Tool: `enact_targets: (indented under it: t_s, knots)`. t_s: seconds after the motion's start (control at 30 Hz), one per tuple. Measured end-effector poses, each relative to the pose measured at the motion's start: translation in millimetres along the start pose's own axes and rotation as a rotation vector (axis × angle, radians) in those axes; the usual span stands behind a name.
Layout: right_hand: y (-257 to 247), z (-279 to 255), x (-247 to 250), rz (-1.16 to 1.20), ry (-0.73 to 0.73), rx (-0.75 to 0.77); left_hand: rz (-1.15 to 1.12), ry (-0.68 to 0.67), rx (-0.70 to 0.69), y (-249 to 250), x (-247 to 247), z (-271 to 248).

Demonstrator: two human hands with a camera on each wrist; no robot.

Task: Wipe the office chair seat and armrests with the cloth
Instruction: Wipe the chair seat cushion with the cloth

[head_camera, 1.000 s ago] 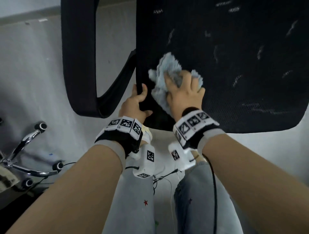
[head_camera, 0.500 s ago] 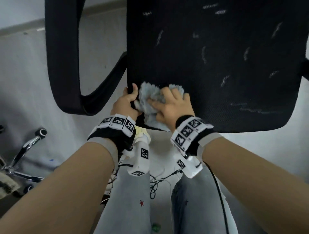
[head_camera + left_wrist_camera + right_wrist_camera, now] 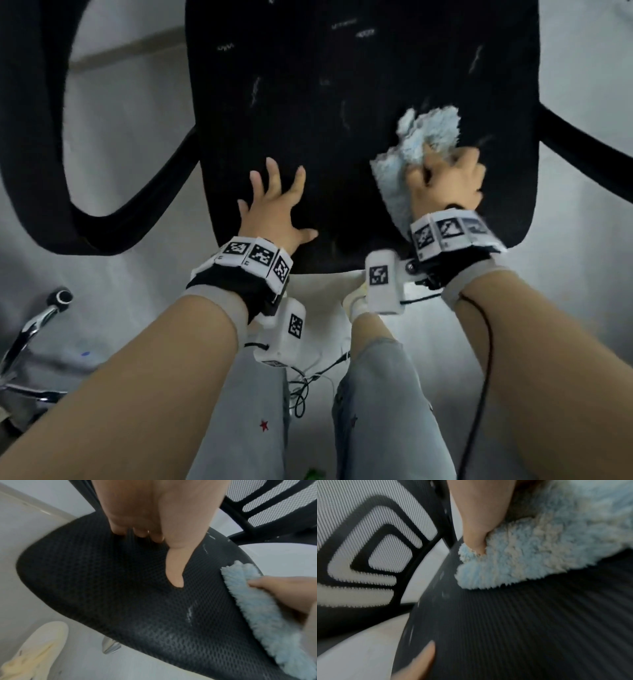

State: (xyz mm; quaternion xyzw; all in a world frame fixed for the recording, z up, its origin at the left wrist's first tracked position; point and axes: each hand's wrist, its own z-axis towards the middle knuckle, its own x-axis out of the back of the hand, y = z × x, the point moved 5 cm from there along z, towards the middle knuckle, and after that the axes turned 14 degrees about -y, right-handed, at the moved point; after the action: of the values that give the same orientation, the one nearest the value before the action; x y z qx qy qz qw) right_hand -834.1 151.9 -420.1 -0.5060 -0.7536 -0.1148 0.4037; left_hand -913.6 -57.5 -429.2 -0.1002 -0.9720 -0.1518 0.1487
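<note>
The black mesh chair seat (image 3: 342,68) fills the upper middle of the head view, with pale lint streaks on it. My left hand (image 3: 274,202) lies flat on the seat's near left part, fingers spread and straight. My right hand (image 3: 445,181) grips a fluffy light-blue cloth (image 3: 424,137) bunched under its fingers and presses it on the seat's right side. In the left wrist view the left hand (image 3: 154,527) rests on the seat (image 3: 102,588), the cloth (image 3: 257,601) to its right. The right wrist view shows the cloth (image 3: 539,554) on the seat (image 3: 522,628) under my thumb.
A black looped armrest (image 3: 30,137) stands left of the seat; another armrest bar (image 3: 589,137) runs off to the right. The mesh backrest (image 3: 368,547) rises behind. A chrome chair base with a caster (image 3: 61,296) sits on the floor at lower left. My legs and cables are below.
My right hand has swept the cloth from the seat's near left corner over to its right side. My left hand let go of the seat's edge and now lies flat on top.
</note>
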Motion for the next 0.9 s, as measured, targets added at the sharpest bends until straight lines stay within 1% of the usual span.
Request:
enact_targets:
  t_s: [0.07, 0.13, 0.2, 0.23, 0.27, 0.3, 0.37, 0.4, 0.43, 0.47, 0.5, 0.57, 0.6, 0.63, 0.67, 0.7, 0.73, 0.8, 0.83, 0.87, 0.9]
  knots:
    - [-6, -22, -30, -0.142, -0.090, 0.100, 0.066, -0.019, 0.062, 4, -3, 6]
    - [-11, -48, -50, -0.256, -0.181, 0.256, 0.114, -0.022, 0.099, 3, -4, 6]
    - [-10, -54, -46, -0.345, -0.215, 0.393, 0.131, -0.040, 0.103, 2, -2, 5]
    - [-7, -46, -38, -0.401, -0.217, 0.424, 0.128, -0.048, 0.102, 2, -1, 4]
    - [-2, -34, -28, -0.432, -0.191, 0.420, 0.122, -0.053, 0.099, 2, -1, 4]
    - [3, -19, -15, -0.412, -0.148, 0.361, 0.116, -0.055, 0.096, 2, 0, 5]
    - [12, 7, 10, -0.226, -0.065, 0.168, 0.108, -0.059, 0.093, 1, 0, 5]
    - [12, 12, 13, -0.155, -0.037, 0.091, 0.106, -0.063, 0.093, 0, 0, 6]
    - [8, 10, 9, -0.171, -0.035, 0.048, 0.105, -0.069, 0.094, 0, 0, 6]
    - [1, 2, -1, -0.236, -0.068, 0.049, 0.106, -0.079, 0.092, -1, 1, 6]
    - [-8, -10, -15, -0.312, -0.128, 0.103, 0.110, -0.089, 0.092, -1, 1, 5]
    - [-23, -37, -41, -0.409, -0.243, 0.310, 0.127, -0.105, 0.096, -4, 3, 5]
    - [-24, -46, -47, -0.450, -0.268, 0.412, 0.134, -0.111, 0.096, -4, 3, 4]
    - [-22, -44, -44, -0.480, -0.261, 0.481, 0.139, -0.115, 0.097, -5, 3, 4]
    - [-18, -34, -36, -0.497, -0.237, 0.486, 0.144, -0.119, 0.100, -5, 3, 4]
    - [-12, -21, -25, -0.474, -0.200, 0.429, 0.149, -0.122, 0.104, -6, 4, 5]
    - [-5, -6, -14, -0.409, -0.151, 0.327, 0.154, -0.125, 0.108, -5, 4, 5]
    - [3, 8, -2, -0.212, -0.066, 0.135, 0.160, -0.129, 0.107, -4, 3, 6]
    - [0, 6, -4, -0.193, -0.042, 0.081, 0.161, -0.131, 0.104, -3, 2, 6]
    - [-7, -2, -12, -0.226, -0.054, 0.067, 0.163, -0.132, 0.101, -2, 2, 6]
    - [-14, -14, -24, -0.276, -0.110, 0.099, 0.168, -0.130, 0.099, -2, 1, 5]
